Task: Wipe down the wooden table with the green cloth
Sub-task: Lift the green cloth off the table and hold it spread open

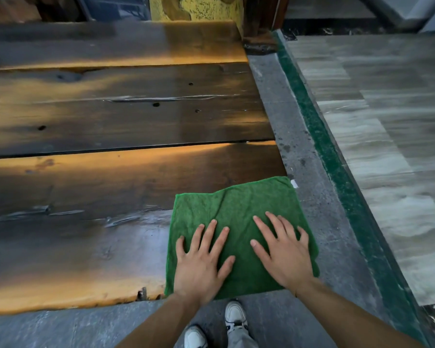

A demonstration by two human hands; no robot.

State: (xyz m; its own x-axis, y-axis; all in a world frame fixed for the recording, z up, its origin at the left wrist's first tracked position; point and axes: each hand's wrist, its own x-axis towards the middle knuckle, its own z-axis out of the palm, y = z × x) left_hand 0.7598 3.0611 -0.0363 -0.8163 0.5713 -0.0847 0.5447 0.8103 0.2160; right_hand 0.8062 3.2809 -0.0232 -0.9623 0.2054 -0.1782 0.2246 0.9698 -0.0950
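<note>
The green cloth (236, 207) lies spread flat on the near right corner of the dark wooden table (111, 116), its right side hanging slightly past the table's edge. My left hand (201, 262) presses flat on the cloth's near left part, fingers straight and spread. My right hand (281, 249) presses flat on its near right part, fingers spread as well. The table is built of wide glossy planks with gaps, cracks and small knot holes.
Grey stone floor (299, 136) runs along the table's right edge and front. A green strip (319, 136) borders pale marble tiles (387, 121) to the right. A dark wooden post (259, 28) stands beyond the far right corner. My white shoes (234, 315) show below.
</note>
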